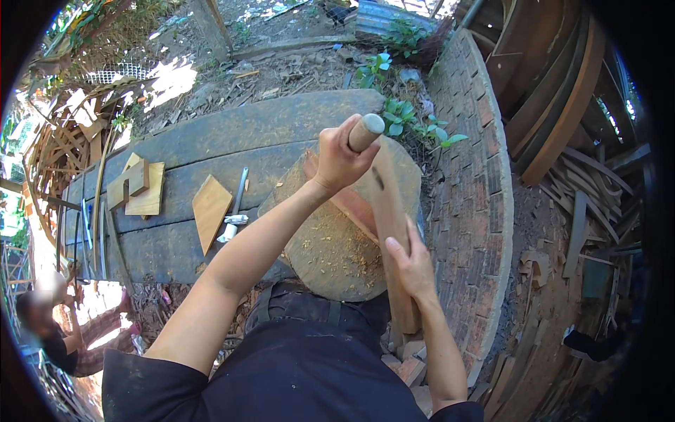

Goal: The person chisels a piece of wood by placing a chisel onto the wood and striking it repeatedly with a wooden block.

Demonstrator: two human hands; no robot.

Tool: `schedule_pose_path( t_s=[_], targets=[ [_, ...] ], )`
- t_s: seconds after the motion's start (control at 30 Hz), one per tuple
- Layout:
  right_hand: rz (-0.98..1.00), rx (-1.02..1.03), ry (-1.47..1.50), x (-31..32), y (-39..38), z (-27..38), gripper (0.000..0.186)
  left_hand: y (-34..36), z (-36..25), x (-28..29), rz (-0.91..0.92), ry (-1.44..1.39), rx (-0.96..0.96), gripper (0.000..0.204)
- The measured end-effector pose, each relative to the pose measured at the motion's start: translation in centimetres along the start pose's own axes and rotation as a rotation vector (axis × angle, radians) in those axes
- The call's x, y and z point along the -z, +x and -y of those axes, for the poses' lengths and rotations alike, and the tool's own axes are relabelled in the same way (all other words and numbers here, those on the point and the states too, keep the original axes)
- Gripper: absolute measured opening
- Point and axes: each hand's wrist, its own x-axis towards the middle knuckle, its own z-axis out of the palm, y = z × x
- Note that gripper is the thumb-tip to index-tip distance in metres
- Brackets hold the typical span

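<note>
My left hand is raised and shut around the round wooden handle of a tool; the tool's head is hidden behind the hand. My right hand grips a long pale wooden piece that stands tilted on a round wooden chopping block. Wood chips and sawdust cover the block. A reddish wood piece lies on the block just left of the held piece.
A dark thick plank bench carries flat wood pieces, notched blocks and a white-handled tool. Metal blades lie at its left end. A curved brick wall runs right. Another person sits at lower left.
</note>
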Motion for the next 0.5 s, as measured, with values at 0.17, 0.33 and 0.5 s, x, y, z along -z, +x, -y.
schedule_pose_path(
  t_s=[0.17, 0.33, 0.5],
  targets=[
    [-0.328, 0.462, 0.226, 6.7, 1.3, 10.0, 0.064, 0.4, -0.3, 0.1, 0.061, -0.014, -0.003, 0.014],
    [-0.289, 0.51, -0.047, 8.4, 1.4, 16.1, 0.064, 0.9, 1.6, 1.0, 0.012, -0.127, 0.165, 0.021],
    [-0.129, 0.405, -0.333, 9.5, 3.0, 16.4, 0.065, 1.0, 1.0, 0.5, -0.007, -0.129, 0.182, 0.025]
  ],
)
